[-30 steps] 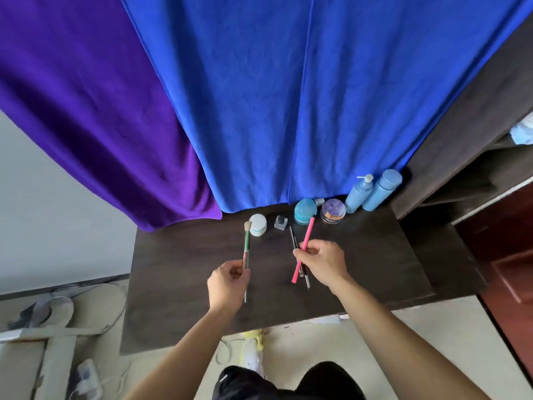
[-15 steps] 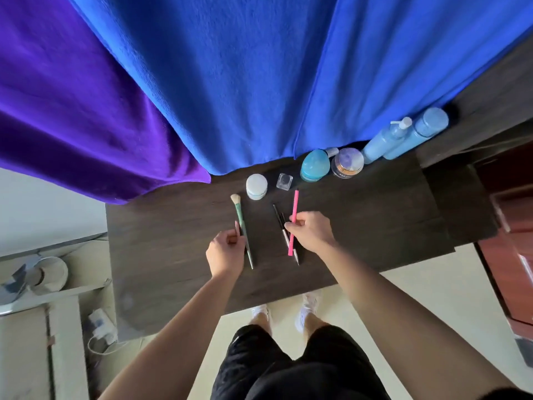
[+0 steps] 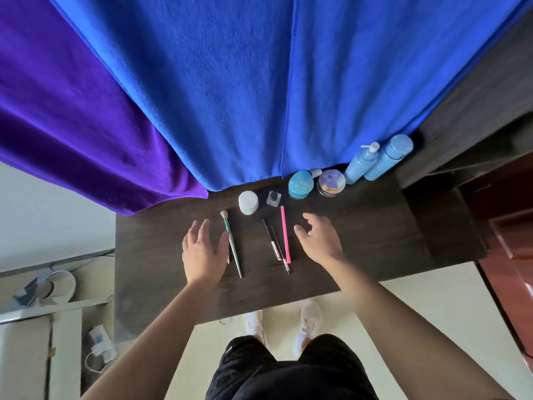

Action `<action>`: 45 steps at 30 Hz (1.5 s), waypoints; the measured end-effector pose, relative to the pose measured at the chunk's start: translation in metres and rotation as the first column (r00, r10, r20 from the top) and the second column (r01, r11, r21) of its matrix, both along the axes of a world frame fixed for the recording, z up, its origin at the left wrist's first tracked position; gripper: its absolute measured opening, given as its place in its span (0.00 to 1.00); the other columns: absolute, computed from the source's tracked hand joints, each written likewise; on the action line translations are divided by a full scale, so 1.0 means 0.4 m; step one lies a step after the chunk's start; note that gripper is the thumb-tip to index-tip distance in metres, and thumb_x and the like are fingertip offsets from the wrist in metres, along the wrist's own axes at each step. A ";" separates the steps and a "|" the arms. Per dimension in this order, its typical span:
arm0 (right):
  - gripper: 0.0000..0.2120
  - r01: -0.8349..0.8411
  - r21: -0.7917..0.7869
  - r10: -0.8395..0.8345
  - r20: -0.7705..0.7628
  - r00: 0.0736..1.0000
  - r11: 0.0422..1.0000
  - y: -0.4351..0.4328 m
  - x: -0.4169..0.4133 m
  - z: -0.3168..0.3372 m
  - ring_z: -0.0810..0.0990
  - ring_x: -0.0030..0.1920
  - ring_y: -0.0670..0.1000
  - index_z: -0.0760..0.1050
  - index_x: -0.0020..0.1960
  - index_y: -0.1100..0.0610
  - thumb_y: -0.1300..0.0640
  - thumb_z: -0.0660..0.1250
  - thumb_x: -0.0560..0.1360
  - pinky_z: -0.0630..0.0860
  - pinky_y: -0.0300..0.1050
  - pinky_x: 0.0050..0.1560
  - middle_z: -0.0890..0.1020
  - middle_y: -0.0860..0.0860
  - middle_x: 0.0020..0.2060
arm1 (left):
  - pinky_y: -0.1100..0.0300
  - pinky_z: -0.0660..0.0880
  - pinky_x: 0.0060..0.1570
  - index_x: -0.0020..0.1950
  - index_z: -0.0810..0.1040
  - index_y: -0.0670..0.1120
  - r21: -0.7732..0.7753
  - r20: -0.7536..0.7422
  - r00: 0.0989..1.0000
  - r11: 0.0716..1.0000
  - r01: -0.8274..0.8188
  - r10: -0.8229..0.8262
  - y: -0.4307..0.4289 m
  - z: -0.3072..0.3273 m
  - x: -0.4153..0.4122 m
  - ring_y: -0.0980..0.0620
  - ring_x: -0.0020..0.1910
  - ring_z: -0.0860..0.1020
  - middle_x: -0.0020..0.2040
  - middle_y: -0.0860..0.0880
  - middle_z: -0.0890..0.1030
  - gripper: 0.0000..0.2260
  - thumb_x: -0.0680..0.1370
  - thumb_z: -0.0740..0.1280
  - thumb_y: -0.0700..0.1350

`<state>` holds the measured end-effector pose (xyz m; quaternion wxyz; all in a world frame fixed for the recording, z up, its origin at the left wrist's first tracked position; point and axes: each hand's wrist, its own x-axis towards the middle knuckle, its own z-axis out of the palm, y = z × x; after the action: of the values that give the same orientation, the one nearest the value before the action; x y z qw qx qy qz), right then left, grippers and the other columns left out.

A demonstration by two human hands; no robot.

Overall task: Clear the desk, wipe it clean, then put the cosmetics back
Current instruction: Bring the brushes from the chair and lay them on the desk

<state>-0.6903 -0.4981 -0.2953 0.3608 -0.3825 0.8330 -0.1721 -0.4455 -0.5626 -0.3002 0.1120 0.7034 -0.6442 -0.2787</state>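
Dark desk [image 3: 363, 241]: slim green, perhaps pale-tipped brush [image 3: 232, 247].

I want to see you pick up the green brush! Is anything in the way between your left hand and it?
No, nothing visible is in the way. The left hand is open just left of the green brush, which lies flat on the desk. The thumb is right by the handle; whether it touches is unclear.

A wide-angle head view looks steeply down from above the near edge of the worktop [image 3: 360, 241], facing its far edge and the blue cloth [image 3: 230, 96] there. It sits close; the wearer's shoes [image 3: 308, 320] show below.
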 end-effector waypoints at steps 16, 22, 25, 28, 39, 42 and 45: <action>0.33 0.147 -0.525 -0.516 -0.679 0.522 0.839 0.452 -0.091 0.277 0.49 0.80 0.61 0.58 0.80 0.51 0.37 0.58 0.81 0.53 0.57 0.77 0.51 0.58 0.81 | 0.36 0.54 0.72 0.78 0.63 0.50 -0.580 0.079 0.619 0.469 0.666 -0.781 0.046 0.323 -0.346 0.39 0.79 0.53 0.81 0.42 0.54 0.29 0.80 0.56 0.61; 0.33 0.454 -0.536 -0.665 -0.722 0.189 0.711 0.951 -0.052 0.368 0.48 0.81 0.60 0.57 0.81 0.50 0.38 0.59 0.81 0.52 0.61 0.78 0.51 0.57 0.81 | 0.34 0.56 0.71 0.79 0.61 0.48 -0.630 0.134 0.213 0.083 0.772 -0.968 0.415 0.390 -0.577 0.37 0.78 0.53 0.80 0.39 0.55 0.30 0.81 0.54 0.61; 0.33 0.559 -0.593 -0.729 -0.684 0.030 0.579 1.203 -0.005 0.409 0.47 0.81 0.60 0.57 0.81 0.52 0.38 0.58 0.81 0.53 0.62 0.78 0.50 0.57 0.81 | 0.34 0.56 0.71 0.79 0.62 0.47 -0.643 0.190 0.045 -0.090 0.761 -0.981 0.667 0.426 -0.645 0.37 0.78 0.54 0.80 0.38 0.55 0.30 0.81 0.54 0.62; 0.33 0.634 -0.616 -0.747 -0.659 -0.091 0.467 1.425 0.048 0.406 0.48 0.80 0.61 0.57 0.81 0.51 0.38 0.58 0.81 0.55 0.64 0.76 0.50 0.57 0.81 | 0.35 0.55 0.73 0.80 0.58 0.50 -0.640 0.190 -0.103 -0.202 0.741 -0.976 0.911 0.440 -0.685 0.40 0.79 0.52 0.81 0.41 0.52 0.30 0.81 0.52 0.64; 0.33 0.793 -0.566 -0.774 -0.599 -0.207 0.225 2.154 0.136 0.372 0.50 0.80 0.61 0.56 0.80 0.48 0.36 0.57 0.80 0.59 0.66 0.74 0.51 0.54 0.81 | 0.36 0.55 0.73 0.80 0.57 0.50 -0.600 0.208 -0.366 -0.414 0.685 -0.907 1.759 0.446 -0.741 0.41 0.80 0.49 0.81 0.42 0.49 0.31 0.81 0.55 0.62; 0.34 0.809 -0.559 -0.784 -0.578 -0.226 0.179 2.284 0.104 0.376 0.48 0.81 0.58 0.50 0.81 0.44 0.34 0.56 0.80 0.57 0.63 0.75 0.49 0.52 0.81 | 0.38 0.53 0.75 0.81 0.56 0.51 -0.594 0.176 -0.406 -0.426 0.683 -0.897 1.893 0.458 -0.764 0.43 0.80 0.47 0.81 0.44 0.47 0.31 0.81 0.54 0.63; 0.37 0.833 -0.535 -0.797 -0.561 -0.224 0.142 2.391 0.051 0.354 0.46 0.81 0.56 0.44 0.81 0.42 0.33 0.57 0.80 0.54 0.61 0.76 0.47 0.51 0.82 | 0.39 0.50 0.76 0.81 0.53 0.53 -0.567 0.173 -0.436 -0.451 0.689 -0.883 1.992 0.440 -0.816 0.45 0.80 0.45 0.81 0.46 0.45 0.31 0.80 0.52 0.64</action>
<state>-0.6701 0.4585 -0.1537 -0.2370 0.2412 0.9271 -0.1619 -0.7717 0.2341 -0.1243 0.1224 -0.2763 -0.9258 -0.2269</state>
